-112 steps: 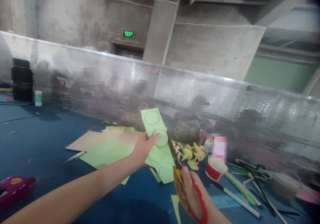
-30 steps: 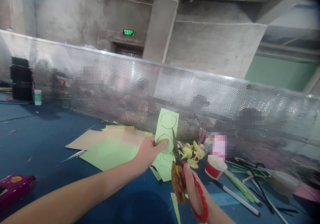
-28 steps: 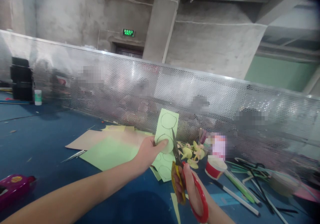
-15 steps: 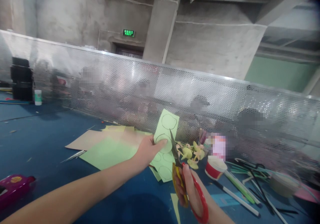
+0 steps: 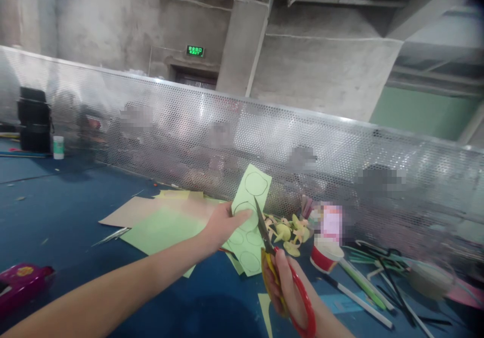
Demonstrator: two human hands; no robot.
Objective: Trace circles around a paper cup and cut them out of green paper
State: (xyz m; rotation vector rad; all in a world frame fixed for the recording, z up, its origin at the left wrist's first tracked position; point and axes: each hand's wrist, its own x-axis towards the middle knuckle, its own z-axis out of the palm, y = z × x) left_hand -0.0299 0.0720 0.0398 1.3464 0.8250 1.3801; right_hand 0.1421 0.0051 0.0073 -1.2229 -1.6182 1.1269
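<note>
The left hand (image 5: pixel 224 224) pinches the circle-marked green paper strip (image 5: pixel 256 183), its long axis slanting far and right, while the right hand (image 5: pixel 290 286), nearer, grips scissors (image 5: pixel 263 230) pointing far-left at its right edge.

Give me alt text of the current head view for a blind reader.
The left hand holds a pale green paper strip marked with circles; the right hand holds scissors with blades at its edge. Nearby on a blue surface are paper sheets, a cup and pens.

Head camera: worn on your head, looking forward and down
Near: your hands (image 5: pixel 225 223)
Beyond: perforated screen (image 5: pixel 260 129), concrete wall (image 5: pixel 128 30)
</note>
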